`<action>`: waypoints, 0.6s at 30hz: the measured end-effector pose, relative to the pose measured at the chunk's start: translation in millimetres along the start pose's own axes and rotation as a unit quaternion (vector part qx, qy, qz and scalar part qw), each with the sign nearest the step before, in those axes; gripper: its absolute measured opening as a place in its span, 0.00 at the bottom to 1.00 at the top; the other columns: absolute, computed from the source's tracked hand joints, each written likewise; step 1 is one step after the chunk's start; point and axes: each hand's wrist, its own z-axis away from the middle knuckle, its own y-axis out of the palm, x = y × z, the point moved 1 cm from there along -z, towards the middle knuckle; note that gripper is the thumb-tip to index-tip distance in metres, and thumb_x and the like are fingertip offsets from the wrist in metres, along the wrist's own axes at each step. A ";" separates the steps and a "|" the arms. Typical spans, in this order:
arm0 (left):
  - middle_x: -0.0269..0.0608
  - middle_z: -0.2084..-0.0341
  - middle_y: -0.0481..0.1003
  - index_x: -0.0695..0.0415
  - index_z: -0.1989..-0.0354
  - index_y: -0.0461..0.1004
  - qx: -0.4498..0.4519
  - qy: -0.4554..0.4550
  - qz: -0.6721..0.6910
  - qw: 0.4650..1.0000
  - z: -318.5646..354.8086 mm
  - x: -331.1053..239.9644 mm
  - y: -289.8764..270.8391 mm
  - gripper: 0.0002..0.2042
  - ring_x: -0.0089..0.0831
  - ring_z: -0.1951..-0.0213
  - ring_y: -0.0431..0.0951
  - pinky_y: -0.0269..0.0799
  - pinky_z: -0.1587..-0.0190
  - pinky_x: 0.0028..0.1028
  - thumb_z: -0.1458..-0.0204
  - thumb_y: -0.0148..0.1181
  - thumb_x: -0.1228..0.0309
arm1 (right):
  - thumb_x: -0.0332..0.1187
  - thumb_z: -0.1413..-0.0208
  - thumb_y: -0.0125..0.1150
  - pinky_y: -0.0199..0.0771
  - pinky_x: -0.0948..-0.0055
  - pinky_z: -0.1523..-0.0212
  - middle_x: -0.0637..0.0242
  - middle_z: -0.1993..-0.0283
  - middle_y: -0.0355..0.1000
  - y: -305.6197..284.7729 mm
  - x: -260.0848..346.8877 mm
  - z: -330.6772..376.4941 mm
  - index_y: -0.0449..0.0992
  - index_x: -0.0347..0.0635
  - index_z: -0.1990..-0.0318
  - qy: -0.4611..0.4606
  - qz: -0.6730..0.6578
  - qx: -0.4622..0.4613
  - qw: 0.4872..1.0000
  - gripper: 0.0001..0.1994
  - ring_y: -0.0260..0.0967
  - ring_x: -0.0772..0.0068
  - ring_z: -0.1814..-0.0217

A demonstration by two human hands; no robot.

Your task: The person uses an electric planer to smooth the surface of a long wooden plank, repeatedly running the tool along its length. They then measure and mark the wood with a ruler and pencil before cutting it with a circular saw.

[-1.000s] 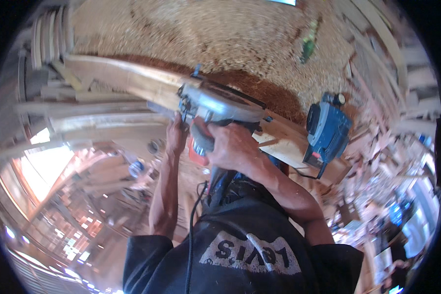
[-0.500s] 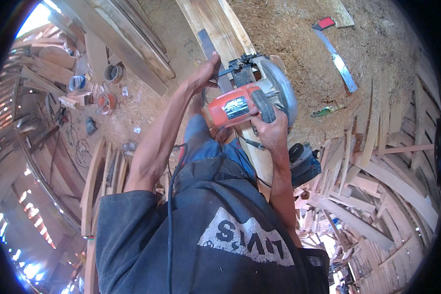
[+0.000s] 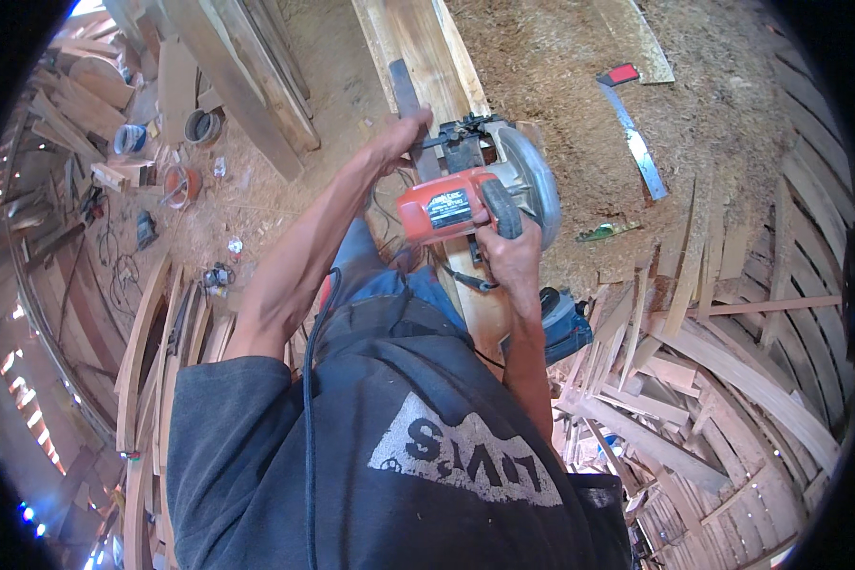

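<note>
A red and grey circular saw (image 3: 439, 208) with a rounded clear or silver guard rests on a long wooden board (image 3: 418, 38). My right hand (image 3: 511, 255) is closed around the saw's dark rear handle. Ahead of the saw's body, my left hand (image 3: 404, 141) grips a flat dark strip (image 3: 405, 87) lying lengthwise along the board, beside the saw's base. Its fingertips are partly hidden, and a thin bar from the saw's base reaches toward them. The blade cannot be seen under the guard. A dark cord (image 3: 311, 427) runs over my left shoulder side.
Right of the board, a metal square with a red-and-black handle (image 3: 620, 74) lies on sawdust. A blue power tool (image 3: 562, 328) sits close to my right forearm. Wood offcuts (image 3: 693, 380) pile at right; leaning planks (image 3: 242, 85), buckets (image 3: 202, 126) and curved timbers (image 3: 147, 351) stand at left.
The whole view has shifted a little, so the ground things at right appear lower and further left. Both hands keep their grips; the saw sits almost the same on the board.
</note>
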 end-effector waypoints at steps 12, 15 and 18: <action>0.46 0.51 0.81 0.63 0.39 0.74 -0.131 0.167 -0.090 0.973 -25.4 20.0 8.3 0.31 0.37 0.54 0.81 0.78 0.51 0.39 0.43 0.71 0.51 | 0.27 0.53 0.68 0.75 0.69 0.65 0.65 0.72 0.78 -1.2 37.5 7.9 0.83 0.36 0.62 -0.007 0.025 0.002 1.000 0.10 0.74 0.76 0.70; 0.44 0.51 0.81 0.62 0.38 0.72 -0.107 0.134 -0.079 0.982 5.7 -6.8 26.7 0.30 0.36 0.54 0.81 0.79 0.51 0.39 0.41 0.70 0.53 | 0.30 0.52 0.67 0.77 0.63 0.60 0.57 0.67 0.80 -1.3 25.3 6.6 0.83 0.37 0.59 -0.001 0.008 -0.014 1.000 0.12 0.78 0.63 0.65; 0.47 0.49 0.80 0.66 0.37 0.70 -0.108 0.054 -0.007 0.993 33.0 -28.9 42.3 0.29 0.38 0.48 0.80 0.75 0.44 0.38 0.40 0.69 0.59 | 0.36 0.54 0.67 0.77 0.50 0.55 0.42 0.62 0.80 -0.7 24.9 5.2 0.81 0.39 0.55 -0.006 0.036 -0.022 0.999 0.18 0.78 0.35 0.58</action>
